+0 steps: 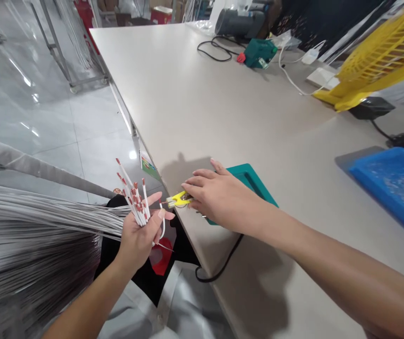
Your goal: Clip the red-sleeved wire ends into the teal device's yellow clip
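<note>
My left hand [139, 238] is closed around a bundle of white wires [136, 207], whose stripped copper ends point upward. Between its thumb and finger, one wire [163, 221] is bent apart from the bundle. That wire's bare tip meets the jaws of a yellow hand tool [178, 199] at the table edge. My right hand [214, 195] lies palm down, fingers curled over the tool's rear, hiding its handles and exact kind. Under this hand sits a teal tray-like base [251, 176], partly covered.
Long white wires [39, 235] hang at the left. A black cable [219, 275] loops over the table edge. To the right are a blue tray [396, 188] of small pieces and a yellow fan [382, 56]. A green device [258, 52] stands farther back.
</note>
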A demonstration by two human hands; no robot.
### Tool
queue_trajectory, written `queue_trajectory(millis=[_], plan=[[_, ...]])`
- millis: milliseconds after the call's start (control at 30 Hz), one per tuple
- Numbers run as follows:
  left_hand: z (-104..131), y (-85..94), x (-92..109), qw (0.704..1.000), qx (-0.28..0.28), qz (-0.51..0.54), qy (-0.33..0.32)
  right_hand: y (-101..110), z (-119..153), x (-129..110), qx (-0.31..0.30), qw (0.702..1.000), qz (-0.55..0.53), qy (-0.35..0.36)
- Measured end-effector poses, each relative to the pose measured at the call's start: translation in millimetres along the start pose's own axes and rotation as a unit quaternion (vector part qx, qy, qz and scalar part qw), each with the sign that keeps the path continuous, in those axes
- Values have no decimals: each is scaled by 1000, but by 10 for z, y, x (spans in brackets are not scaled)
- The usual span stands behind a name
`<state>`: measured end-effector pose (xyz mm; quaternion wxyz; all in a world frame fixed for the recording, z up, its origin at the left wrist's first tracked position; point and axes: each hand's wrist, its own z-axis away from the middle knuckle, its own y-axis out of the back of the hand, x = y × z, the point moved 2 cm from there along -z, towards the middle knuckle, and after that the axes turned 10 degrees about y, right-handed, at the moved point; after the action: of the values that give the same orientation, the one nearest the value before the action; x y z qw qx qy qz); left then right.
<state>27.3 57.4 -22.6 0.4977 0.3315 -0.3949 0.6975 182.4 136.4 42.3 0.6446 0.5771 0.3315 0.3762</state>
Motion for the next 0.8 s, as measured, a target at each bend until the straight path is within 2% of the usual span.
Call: queue_trajectory(millis=[167, 367, 533, 800], plan=[[-45, -40, -17, 1000, -5, 10, 5, -17, -39, 27, -17, 999, 5, 27], [-55, -42, -39, 1000, -7, -6, 27, -73, -22, 47, 6, 1000, -22, 18], [-58, -66, -29, 998, 2, -34, 52, -44, -26, 41, 1, 1000, -27, 15], [-37, -86, -20, 998, 23, -24, 56, -71, 7, 20, 24, 1000, -3, 14]])
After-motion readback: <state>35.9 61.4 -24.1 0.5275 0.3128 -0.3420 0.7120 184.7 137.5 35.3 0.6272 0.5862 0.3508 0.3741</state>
